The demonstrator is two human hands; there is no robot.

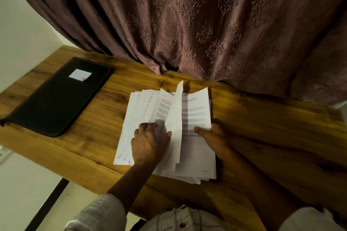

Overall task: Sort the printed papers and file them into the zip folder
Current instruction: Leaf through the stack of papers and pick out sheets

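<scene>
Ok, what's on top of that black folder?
Only a small white label with a pink-red spot sits on the flat black zip folder. The folder lies closed, so whatever is inside is hidden.

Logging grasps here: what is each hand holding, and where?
Both hold the printed papers. The left hand grips the lifted, fanned sheets around mid-page; the right hand pinches the stack's right edge, thumb on the top page.
</scene>
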